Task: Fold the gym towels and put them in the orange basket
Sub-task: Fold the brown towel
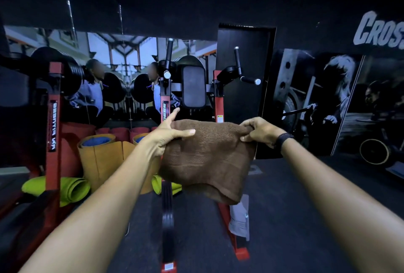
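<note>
Both forearms reach out, left hand (169, 135) and right hand (260, 130) pinching the brown towel (207, 159) by its top corners; keeping them level should square the fold

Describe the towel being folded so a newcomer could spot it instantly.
Start at the red exercise frame with the black pad. In front of it, the left hand and right hand hold up a towel. It is the only brown cloth, unlike the green mats on the floor.
</note>
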